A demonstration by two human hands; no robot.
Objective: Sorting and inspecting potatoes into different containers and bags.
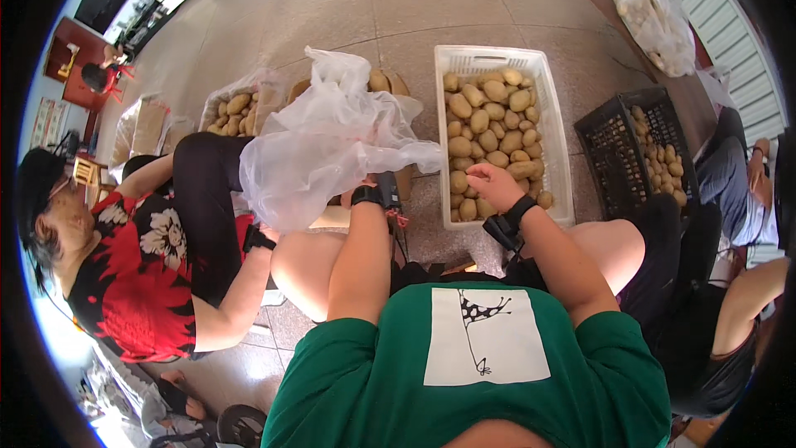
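Observation:
A translucent plastic bag [336,131], crumpled and puffed out, spreads in front of me to the left. My left hand [364,185] is at the bag's near edge and grips the film; most of its fingers are hidden behind it. My right hand [496,187] reaches into the near end of a white plastic crate [564,181] filled with potatoes [491,118]. Its fingertips are beside a potato [458,182] at the crate's left side, and I see nothing held in it. Both wrists wear black straps with small devices.
A person in a red floral top [143,280] sits close on my left. Another person's arm [746,305] is at the right. A black crate [612,149] of potatoes stands right of the white one. A lined container [214,97] of potatoes stands beyond the left person's knee.

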